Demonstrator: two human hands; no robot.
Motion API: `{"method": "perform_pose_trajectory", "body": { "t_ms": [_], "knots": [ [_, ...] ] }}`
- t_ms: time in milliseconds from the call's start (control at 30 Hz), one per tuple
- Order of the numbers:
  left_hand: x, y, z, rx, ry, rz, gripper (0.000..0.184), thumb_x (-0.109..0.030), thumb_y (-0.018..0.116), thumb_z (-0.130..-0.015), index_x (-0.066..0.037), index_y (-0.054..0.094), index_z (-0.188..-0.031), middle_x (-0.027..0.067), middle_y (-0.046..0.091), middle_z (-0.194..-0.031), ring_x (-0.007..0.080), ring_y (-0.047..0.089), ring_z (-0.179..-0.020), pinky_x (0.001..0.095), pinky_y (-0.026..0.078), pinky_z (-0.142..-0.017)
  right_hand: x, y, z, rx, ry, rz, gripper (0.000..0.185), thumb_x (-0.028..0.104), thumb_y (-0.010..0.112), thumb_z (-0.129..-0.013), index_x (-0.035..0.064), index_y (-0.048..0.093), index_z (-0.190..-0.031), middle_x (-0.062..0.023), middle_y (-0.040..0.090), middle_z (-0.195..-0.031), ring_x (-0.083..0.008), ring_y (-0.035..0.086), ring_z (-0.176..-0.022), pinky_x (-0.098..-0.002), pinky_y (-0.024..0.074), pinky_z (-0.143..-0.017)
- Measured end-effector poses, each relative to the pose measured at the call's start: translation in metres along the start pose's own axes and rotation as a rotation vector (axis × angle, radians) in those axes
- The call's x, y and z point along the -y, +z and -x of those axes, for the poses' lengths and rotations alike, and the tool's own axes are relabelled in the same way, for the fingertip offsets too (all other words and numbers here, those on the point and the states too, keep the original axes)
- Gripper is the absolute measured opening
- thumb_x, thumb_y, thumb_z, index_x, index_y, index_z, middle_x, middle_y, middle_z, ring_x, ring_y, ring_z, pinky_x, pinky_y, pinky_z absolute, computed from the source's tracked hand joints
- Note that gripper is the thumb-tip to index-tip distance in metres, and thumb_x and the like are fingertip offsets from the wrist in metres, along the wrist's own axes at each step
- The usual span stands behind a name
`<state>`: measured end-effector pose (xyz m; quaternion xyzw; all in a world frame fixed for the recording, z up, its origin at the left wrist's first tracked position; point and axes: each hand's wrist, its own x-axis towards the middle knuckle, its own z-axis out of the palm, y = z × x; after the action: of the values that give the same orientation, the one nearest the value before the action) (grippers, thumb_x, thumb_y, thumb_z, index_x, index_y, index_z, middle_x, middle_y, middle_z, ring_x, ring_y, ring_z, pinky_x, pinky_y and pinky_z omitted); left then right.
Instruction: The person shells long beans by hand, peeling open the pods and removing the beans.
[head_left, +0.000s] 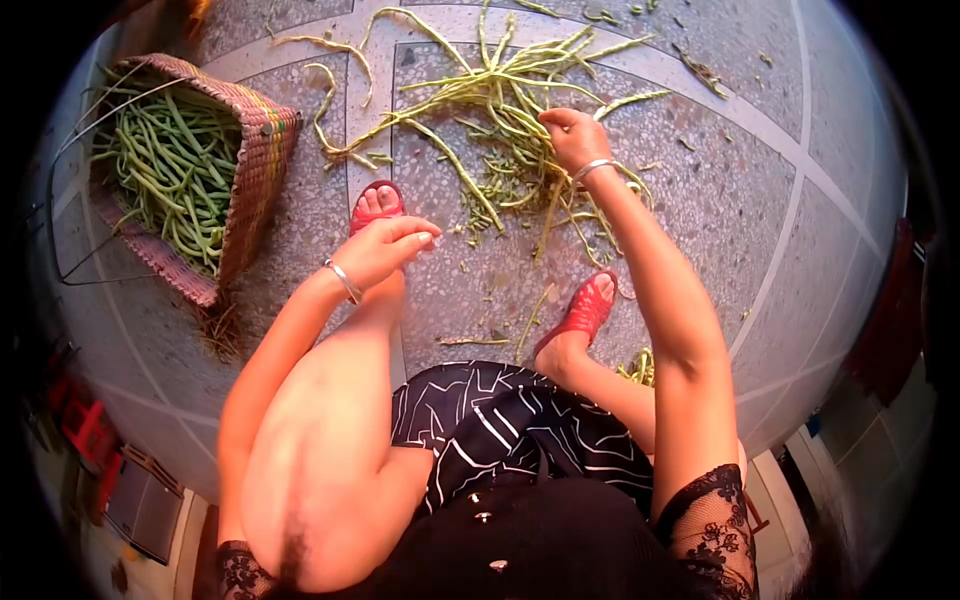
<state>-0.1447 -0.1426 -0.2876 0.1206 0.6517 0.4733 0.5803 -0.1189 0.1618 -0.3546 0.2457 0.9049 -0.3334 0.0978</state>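
Note:
Long pale-green yard-long beans (pixel 500 75) lie in a loose heap on the floor, some stretched out to the left. My right hand (pixel 578 140) is at the heap's right side with its fingers curled closed on the beans; the exact grip is partly hidden. My left hand (pixel 385 250) hovers near the left knee and foot, fingertips drawn together. Whatever may be between those fingertips is too small to make out. Short cut bean pieces (pixel 510 180) lie below the long beans, between the two hands.
A woven basket (pixel 265 150) full of green beans (pixel 175 165) lies tipped on its side at the left. Red sandals (pixel 585 312) are on both feet. Bean scraps (pixel 700 70) dot the speckled tile floor (pixel 730 190). Another small bean pile (pixel 640 368) sits beside the right leg.

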Motion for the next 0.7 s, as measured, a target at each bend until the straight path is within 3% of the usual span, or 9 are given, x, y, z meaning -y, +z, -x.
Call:
{"method": "perform_pose_trajectory", "body": {
  "t_ms": [100,200,233,300,433,467,600,700],
  "knots": [
    [-0.001,-0.003,-0.001,0.068,-0.112,0.013,0.028,-0.019,0.046,-0.09,-0.001,0.054,-0.11,0.006,0.059,-0.1,0.0124,0.054,-0.096,0.0253,0.041,-0.084,0.008,0.02,-0.005,-0.012,0.007,0.231,0.014,0.022,0.054,-0.077,0.013,0.062,-0.083,-0.0102,0.058,-0.089,-0.0299,0.058,-0.083,-0.0396,0.0464,-0.072],
    [-0.007,0.0,-0.003,0.015,-0.086,0.043,0.026,-0.02,0.048,-0.089,-0.002,0.056,-0.106,0.0026,0.06,-0.09,0.0085,0.053,-0.08,0.0221,0.043,-0.074,0.013,0.027,-0.003,-0.022,0.031,0.334,0.014,0.023,0.055,-0.076,0.0105,0.059,-0.08,-0.0106,0.055,-0.087,-0.0298,0.057,-0.081,-0.0406,0.0461,-0.07],
    [-0.007,0.001,-0.003,-0.011,-0.062,0.058,0.026,-0.02,0.049,-0.088,-0.003,0.057,-0.105,0.0013,0.061,-0.085,0.007,0.053,-0.072,0.0209,0.043,-0.07,0.013,0.025,-0.001,-0.009,0.008,0.286,0.014,0.023,0.056,-0.076,0.0104,0.059,-0.08,-0.011,0.055,-0.087,-0.03,0.057,-0.081,-0.0407,0.046,-0.069],
    [-0.01,0.0,-0.006,-0.03,-0.028,0.06,0.025,-0.02,0.048,-0.088,-0.003,0.057,-0.104,0.0015,0.061,-0.085,0.0071,0.053,-0.073,0.0209,0.043,-0.07,0.012,0.014,0.005,0.016,-0.035,0.196,0.015,0.024,0.056,-0.075,0.0102,0.059,-0.08,-0.0117,0.056,-0.086,-0.0305,0.057,-0.081,-0.0408,0.0456,-0.069],
    [-0.014,-0.006,-0.014,-0.101,0.105,0.087,0.025,-0.019,0.048,-0.088,-0.002,0.058,-0.104,0.0018,0.061,-0.087,0.0076,0.053,-0.073,0.0215,0.043,-0.07,0.033,-0.023,0.03,0.039,-0.004,-0.221,0.019,0.023,0.062,-0.074,0.0053,0.056,-0.078,-0.0108,0.057,-0.073,-0.0215,0.058,-0.066,-0.032,0.0459,-0.061],
    [-0.019,-0.008,-0.014,-0.118,0.112,0.123,0.024,-0.017,0.049,-0.088,-0.001,0.058,-0.103,0.0032,0.062,-0.089,0.0088,0.056,-0.078,0.0225,0.044,-0.072,0.033,-0.026,0.035,-0.001,-0.058,-0.297,0.017,0.017,0.064,-0.074,0.0033,0.054,-0.078,-0.0077,0.057,-0.069,-0.0141,0.055,-0.06,-0.0263,0.0447,-0.058],
    [-0.048,-0.011,-0.016,-0.149,0.171,0.198,0.022,-0.012,0.049,-0.086,-0.001,0.059,-0.102,0.0048,0.061,-0.093,0.0094,0.056,-0.088,0.0238,0.043,-0.078,0.064,-0.051,0.055,-0.012,-0.075,-0.502,0.012,0.007,0.064,-0.075,0.0026,0.054,-0.08,-0.0012,0.055,-0.069,-0.0057,0.051,-0.062,-0.0212,0.0423,-0.056],
    [-0.064,-0.012,-0.017,-0.172,0.221,0.246,0.022,-0.013,0.05,-0.086,-0.001,0.059,-0.102,0.0042,0.062,-0.092,0.0091,0.056,-0.087,0.0232,0.044,-0.077,0.089,-0.059,0.068,-0.059,-0.088,-0.605,0.014,0.008,0.064,-0.075,0.0021,0.054,-0.081,-0.0007,0.055,-0.069,-0.0045,0.049,-0.06,-0.0193,0.0406,-0.054]
  ]
}}
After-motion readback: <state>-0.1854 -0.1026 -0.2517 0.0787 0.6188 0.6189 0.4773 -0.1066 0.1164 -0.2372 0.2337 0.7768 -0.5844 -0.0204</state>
